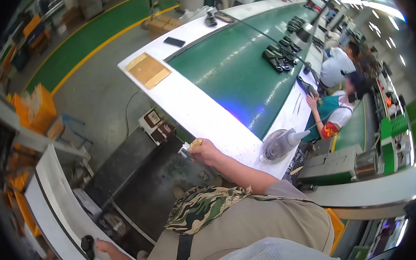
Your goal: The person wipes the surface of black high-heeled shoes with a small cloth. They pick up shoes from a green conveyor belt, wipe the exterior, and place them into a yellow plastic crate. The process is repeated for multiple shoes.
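Note:
My right hand (205,152) is closed around a small tool (185,150) with a tan part and a whitish-grey end, held past the near edge of the white tabletop; its exact kind is hard to make out. At the lower left, my left hand (104,246) reaches over a white ledge, its fingers curled against a small rounded black object (87,247). Part of that hand's grip is too small to see clearly. A grey, stained squeeze bottle (281,144) with a pointed nozzle stands on the tabletop beyond my right forearm.
A green conveyor belt (215,86) carries black sandals (276,58). Its white border (192,109) holds a brown board (148,70) and a black phone (174,42). Boxes (156,127) sit below the edge. At the right, a co-worker in a green apron (328,110) handles a shoe (305,85).

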{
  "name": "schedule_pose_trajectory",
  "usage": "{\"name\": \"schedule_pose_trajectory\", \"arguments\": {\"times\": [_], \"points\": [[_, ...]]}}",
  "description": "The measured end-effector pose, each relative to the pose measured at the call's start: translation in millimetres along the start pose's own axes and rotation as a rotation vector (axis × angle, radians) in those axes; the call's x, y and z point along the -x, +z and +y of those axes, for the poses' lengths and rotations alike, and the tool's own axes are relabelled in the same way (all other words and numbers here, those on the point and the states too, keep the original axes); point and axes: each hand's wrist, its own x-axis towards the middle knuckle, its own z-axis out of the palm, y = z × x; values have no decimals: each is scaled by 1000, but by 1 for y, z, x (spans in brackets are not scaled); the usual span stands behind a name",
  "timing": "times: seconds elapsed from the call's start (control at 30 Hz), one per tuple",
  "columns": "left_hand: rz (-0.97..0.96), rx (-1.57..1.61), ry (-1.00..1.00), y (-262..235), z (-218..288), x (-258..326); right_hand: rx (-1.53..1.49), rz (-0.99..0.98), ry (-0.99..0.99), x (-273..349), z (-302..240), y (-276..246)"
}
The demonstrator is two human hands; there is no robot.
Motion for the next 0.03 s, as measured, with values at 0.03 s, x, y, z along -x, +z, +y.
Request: {"name": "schedule_pose_trajectory", "arguments": {"times": [0.03], "points": [[-167,200,-82,38,19,27,-16,47,-23,5,-8,-8]]}}
